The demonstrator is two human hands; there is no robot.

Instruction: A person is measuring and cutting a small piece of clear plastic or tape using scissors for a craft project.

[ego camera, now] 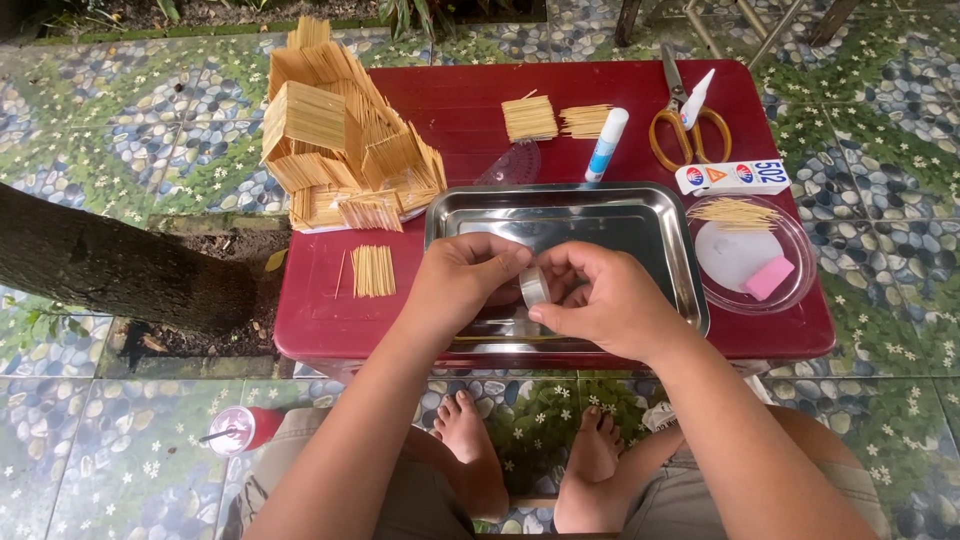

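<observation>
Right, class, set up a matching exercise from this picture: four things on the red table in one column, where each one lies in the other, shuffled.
Things:
1. scissors
2. pink eraser
3. roll of clear tape
4. toothpick model

Places:
A. in the clear round dish
B. between the left hand and right hand, over the steel tray
C. far right corner of the table
D. far left corner of the table

Pairs: 1-C, 2-A, 3-B, 4-D

White glue packet point(732, 177) — table's right, beside scissors point(688, 120).
</observation>
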